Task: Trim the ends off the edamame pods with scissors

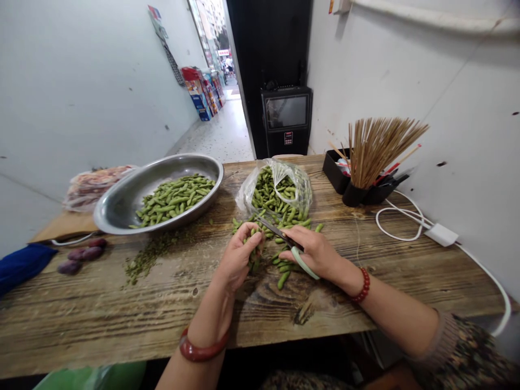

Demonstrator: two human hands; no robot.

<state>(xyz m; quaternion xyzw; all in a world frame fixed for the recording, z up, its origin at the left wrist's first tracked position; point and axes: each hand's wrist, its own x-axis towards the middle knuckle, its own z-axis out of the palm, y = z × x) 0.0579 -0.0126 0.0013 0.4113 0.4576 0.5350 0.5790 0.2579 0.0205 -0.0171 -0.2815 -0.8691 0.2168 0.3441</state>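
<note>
Several green edamame pods are in my left hand, its fingers closed round them. My right hand grips a pair of scissors with pale green handles, the dark blades pointing up and left close to my left fingers. Beneath and between the hands, loose pods lie on the wooden table. Just beyond them, a clear plastic bag sits open, full of pods. To the left, a large steel basin, its far side raised, holds a heap of edamame.
Small green trimmings are scattered below the basin. Purple plums and a blue cloth lie at left, with a plastic-wrapped package behind. On the right stand a black holder of wooden skewers and a white adapter with its cable.
</note>
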